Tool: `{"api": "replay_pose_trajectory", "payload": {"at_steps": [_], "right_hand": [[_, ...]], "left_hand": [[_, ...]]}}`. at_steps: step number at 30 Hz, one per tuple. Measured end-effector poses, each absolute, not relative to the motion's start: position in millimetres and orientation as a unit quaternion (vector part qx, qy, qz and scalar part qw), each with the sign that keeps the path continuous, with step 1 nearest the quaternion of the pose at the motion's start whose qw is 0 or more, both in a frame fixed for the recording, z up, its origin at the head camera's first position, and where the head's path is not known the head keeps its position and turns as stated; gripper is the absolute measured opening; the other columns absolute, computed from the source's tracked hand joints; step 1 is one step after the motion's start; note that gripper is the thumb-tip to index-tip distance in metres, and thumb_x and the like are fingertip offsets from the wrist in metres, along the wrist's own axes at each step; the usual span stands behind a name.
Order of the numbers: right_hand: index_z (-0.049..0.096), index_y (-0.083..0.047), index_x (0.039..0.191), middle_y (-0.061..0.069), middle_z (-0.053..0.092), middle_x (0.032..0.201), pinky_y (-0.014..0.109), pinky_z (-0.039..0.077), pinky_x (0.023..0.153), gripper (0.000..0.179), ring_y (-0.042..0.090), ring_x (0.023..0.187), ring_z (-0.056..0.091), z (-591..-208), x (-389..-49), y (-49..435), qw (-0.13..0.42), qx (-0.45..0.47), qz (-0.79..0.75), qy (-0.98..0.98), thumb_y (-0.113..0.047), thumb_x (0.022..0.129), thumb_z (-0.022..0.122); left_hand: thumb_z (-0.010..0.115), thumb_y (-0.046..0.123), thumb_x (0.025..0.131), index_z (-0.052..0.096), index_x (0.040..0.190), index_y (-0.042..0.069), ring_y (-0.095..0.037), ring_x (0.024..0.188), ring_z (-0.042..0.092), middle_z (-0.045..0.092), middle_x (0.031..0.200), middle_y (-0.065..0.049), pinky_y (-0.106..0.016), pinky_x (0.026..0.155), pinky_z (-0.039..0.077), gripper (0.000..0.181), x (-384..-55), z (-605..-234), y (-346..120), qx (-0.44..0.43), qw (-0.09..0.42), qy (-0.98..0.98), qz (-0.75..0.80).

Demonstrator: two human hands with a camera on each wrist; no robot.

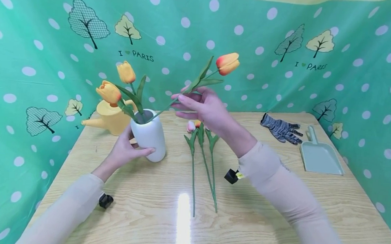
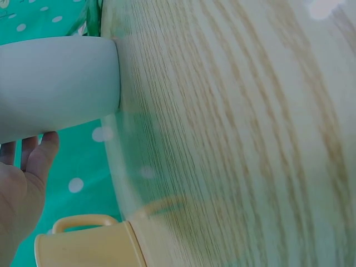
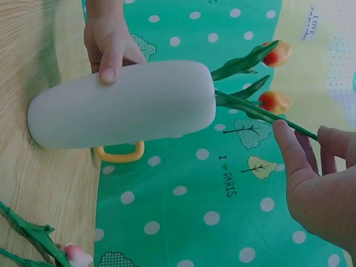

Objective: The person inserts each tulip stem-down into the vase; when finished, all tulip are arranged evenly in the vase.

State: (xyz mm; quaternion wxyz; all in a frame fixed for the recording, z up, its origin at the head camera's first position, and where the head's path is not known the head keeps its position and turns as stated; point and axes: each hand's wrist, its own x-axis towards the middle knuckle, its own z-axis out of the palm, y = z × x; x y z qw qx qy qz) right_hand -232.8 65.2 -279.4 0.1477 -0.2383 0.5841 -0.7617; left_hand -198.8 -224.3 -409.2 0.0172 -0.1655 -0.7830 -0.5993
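My left hand grips a white vase at its side, with the thumb across the front. Two orange-yellow tulips stand in the vase and lean left. Above and right of the rim, my right hand pinches the green stem of a red-and-yellow tulip between thumb and fingers. That stem slants down into the vase mouth, its lower end hidden inside. In the right wrist view, the stem runs from the fingers to the rim, and the left thumb presses on the vase wall.
Several tulips, one pink, lie on the wooden table right of the vase. A yellow watering can stands behind the left hand. At the back right are a striped glove and a grey-green dustpan. A polka-dot cloth hangs behind.
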Motion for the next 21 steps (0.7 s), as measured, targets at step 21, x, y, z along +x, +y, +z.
{"api": "replay_pose_trajectory", "payload": {"at_steps": [21], "right_hand": [[0.071,0.004,0.11,0.017,0.072,0.109,0.042,0.059,0.088,0.02,0.036,0.106,0.068,-292,-228,13,0.146,-0.288,-0.701,0.636,-0.004,0.092,0.075]], "left_hand": [[0.088,-0.002,0.075,0.035,0.154,0.015,-0.026,0.118,0.053,0.049,0.138,-0.008,-0.043,0.09,0.057,0.097,-198,-408,-224,-0.157,0.011,-0.785,-0.6]]}}
